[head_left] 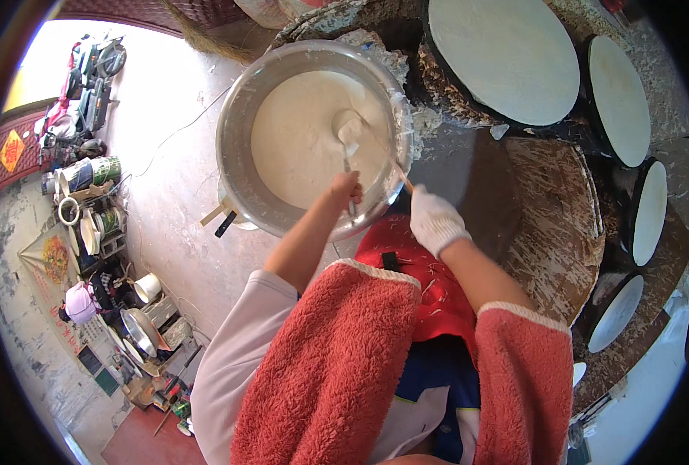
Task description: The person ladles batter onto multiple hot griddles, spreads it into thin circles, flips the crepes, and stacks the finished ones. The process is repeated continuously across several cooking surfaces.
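A large metal basin (236, 101) of creamy white batter (290, 132) stands in front of me. My bare left hand (346, 191) is closed around the handle of a ladle (350, 130), over the basin's near side. The ladle's bowl is in the batter, right of the middle. My right hand (436, 223), in a white knitted glove, is closed on a thin wooden-handled tool (403, 180) beside the basin's right rim. That tool's far end is blurred over the rim, and its kind cannot be made out.
Several round griddles, each with a pale layer, line the right side; the largest (507, 54) is at the back. A brown round board (554, 217) lies nearer. A broom (201, 39) is behind the basin. Buckets, pans and motorbikes (89, 85) line the left.
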Motion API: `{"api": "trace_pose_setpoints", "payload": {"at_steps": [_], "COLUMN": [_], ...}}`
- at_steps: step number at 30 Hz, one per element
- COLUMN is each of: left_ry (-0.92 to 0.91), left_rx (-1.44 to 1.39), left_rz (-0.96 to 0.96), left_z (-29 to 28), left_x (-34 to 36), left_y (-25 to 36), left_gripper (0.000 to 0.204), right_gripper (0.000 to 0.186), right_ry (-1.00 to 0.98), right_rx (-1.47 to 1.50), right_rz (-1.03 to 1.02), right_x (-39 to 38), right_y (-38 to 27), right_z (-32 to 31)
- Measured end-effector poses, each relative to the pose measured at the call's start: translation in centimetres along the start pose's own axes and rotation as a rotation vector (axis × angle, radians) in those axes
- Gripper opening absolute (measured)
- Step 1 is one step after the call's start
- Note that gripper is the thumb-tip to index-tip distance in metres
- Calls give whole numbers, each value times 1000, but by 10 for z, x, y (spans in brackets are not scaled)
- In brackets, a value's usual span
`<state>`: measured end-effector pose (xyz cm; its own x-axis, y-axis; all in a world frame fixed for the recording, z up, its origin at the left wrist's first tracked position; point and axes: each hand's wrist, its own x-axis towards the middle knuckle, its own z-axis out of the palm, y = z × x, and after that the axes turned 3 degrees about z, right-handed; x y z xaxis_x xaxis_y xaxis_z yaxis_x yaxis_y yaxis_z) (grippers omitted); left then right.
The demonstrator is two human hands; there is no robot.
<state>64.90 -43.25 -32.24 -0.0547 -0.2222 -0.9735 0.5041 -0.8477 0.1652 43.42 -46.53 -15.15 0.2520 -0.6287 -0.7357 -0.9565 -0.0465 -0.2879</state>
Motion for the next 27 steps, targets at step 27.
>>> {"api": "trace_pose_setpoints", "payload": {"at_steps": [27], "left_ry": [-585], "left_rx": [-227], "left_rz": [817], "left_z": [21], "left_x": [-409], "left_y": [32], "left_gripper": [34], "right_gripper": [30], "right_ry": [1079], "right_rx": [209], "right_rz": [-830], "right_x": [-136], "right_y": [21], "right_z": [-95]}}
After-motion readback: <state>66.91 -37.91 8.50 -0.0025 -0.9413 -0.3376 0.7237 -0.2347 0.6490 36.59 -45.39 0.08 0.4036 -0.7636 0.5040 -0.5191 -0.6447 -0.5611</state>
